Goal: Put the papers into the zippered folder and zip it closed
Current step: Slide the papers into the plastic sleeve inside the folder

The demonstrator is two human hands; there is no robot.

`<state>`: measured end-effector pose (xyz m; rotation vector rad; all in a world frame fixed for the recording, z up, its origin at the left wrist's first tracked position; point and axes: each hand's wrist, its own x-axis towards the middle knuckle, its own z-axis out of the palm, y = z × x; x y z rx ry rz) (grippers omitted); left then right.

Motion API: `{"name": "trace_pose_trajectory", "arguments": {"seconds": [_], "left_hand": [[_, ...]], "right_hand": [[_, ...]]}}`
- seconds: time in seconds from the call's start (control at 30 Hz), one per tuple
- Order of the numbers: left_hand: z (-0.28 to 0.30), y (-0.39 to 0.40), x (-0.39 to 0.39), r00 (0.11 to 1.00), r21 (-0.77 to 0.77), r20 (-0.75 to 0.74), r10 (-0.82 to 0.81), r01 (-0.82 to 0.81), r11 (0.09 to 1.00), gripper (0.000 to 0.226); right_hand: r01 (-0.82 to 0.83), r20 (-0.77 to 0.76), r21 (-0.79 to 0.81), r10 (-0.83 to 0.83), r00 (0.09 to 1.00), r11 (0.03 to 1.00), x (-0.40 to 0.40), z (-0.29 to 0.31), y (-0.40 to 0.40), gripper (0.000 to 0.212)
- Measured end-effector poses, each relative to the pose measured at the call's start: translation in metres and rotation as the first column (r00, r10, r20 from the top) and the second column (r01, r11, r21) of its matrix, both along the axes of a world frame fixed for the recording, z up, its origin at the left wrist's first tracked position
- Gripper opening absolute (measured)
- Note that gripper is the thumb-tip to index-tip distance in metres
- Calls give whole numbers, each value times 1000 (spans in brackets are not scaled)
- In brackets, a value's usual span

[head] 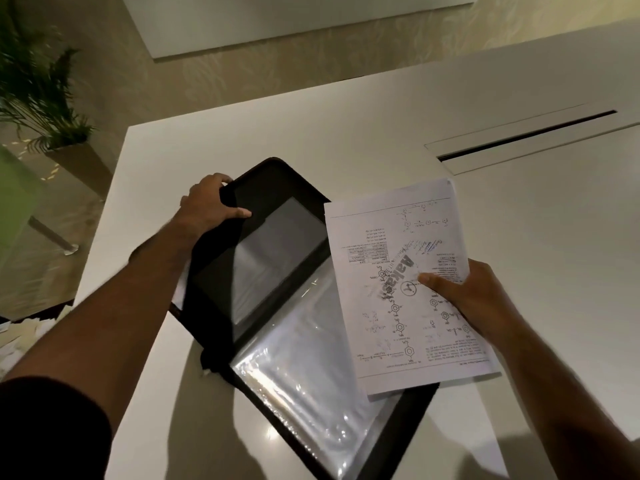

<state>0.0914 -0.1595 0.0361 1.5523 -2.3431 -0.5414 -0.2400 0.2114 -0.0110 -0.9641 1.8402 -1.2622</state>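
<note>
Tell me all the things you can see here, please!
zippered folder: one, black, lying open on the table
plastic sleeves: a stack, clear and shiny, inside the folder
papers: a stack, white with printed diagrams, over the folder's right edge
table: one, white, with a dark slot far right
potted plant: one, green, on the floor far left
left hand: one, grips the folder's raised cover
right hand: one, holds the papers

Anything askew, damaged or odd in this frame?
Nothing damaged. The open folder lies skewed at the table corner, its near end past the edge. The right hand holds the papers with the print upside down. The left hand grips the cover.
</note>
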Motion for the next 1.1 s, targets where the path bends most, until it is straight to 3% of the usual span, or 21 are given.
{"name": "trace_pose_trajectory", "arguments": {"seconds": [0.63, 0.87, 1.1], "left_hand": [[36, -10, -140, 891, -82, 210, -402, 425, 901, 80], [34, 0, -166, 857, -53, 210, -470, 490, 870, 81], [32, 7, -170, 877, -34, 200, -436, 451, 892, 88]], "right_hand": [[-142, 44, 92, 138, 989, 986, -14, -9, 8, 21], [-143, 38, 101, 140, 989, 985, -9, -15, 5, 21], [-179, 81, 69, 173, 982, 981, -9, -20, 8, 22]]}}
